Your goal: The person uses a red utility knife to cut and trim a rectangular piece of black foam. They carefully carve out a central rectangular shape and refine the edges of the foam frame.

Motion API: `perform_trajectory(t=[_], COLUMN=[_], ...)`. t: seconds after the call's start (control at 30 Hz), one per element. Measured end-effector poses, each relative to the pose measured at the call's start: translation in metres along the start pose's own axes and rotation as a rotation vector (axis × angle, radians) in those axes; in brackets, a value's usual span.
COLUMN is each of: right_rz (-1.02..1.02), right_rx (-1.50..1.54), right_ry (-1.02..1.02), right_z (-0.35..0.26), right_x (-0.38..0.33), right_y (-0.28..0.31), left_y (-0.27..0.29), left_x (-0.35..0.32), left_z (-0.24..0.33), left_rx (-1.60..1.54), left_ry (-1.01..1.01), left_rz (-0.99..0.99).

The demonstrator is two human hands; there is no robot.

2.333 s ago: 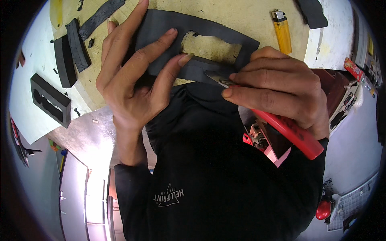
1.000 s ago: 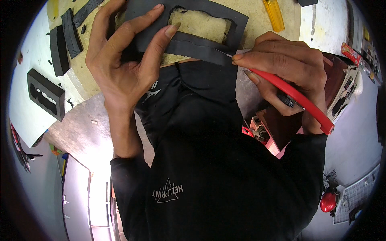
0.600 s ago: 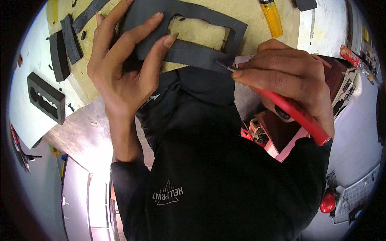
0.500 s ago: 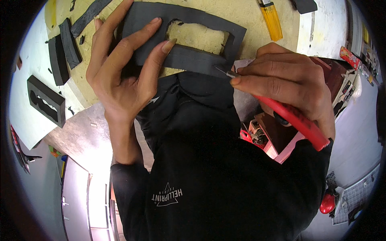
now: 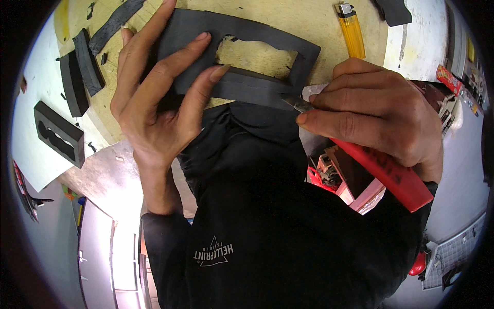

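The foam frame is dark grey, lying on a pale yellow board on the white desk. The knife has a red handle, the lighter is orange-yellow, and the sleeves are black.

I see the foam frame lying flat on the board, which lies on the desk. My left hand rests on the frame's left part, fingers spread over its near rail. My right hand sits to the frame's right, its grip around the knife, the blade tip touching the frame's near right corner. Behind that hand lies the lighter. Left of the frame lie foam strips, and further left the foam block.
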State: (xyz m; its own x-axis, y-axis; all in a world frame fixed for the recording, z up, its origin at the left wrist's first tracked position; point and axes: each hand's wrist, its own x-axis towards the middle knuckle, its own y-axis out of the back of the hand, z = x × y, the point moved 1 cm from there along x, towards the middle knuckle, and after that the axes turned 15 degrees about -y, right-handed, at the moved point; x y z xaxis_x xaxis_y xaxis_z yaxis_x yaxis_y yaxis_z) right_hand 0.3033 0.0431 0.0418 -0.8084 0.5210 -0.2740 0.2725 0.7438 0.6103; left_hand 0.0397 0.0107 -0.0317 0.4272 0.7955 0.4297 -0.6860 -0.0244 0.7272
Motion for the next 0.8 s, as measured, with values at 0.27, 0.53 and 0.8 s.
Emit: perform_trajectory(t=[0.27,0.53,0.8], right_rz=[-0.022,0.453,0.95], right_rx=[0.016,0.322,0.602], right_ry=[0.069,0.01,-0.511], right_z=[0.004,-0.012,0.0], right_x=[0.009,-0.029,-0.076], right_y=[0.004,0.013,-0.071], left_y=[0.0,0.001,0.016], left_x=[0.0,-0.004,-0.007], left_z=[-0.002,-0.003,0.017], left_rx=[-0.042,-0.052,0.311], left_ry=[-0.002,0.051,0.056], left_rz=[0.013,0.091,0.17])
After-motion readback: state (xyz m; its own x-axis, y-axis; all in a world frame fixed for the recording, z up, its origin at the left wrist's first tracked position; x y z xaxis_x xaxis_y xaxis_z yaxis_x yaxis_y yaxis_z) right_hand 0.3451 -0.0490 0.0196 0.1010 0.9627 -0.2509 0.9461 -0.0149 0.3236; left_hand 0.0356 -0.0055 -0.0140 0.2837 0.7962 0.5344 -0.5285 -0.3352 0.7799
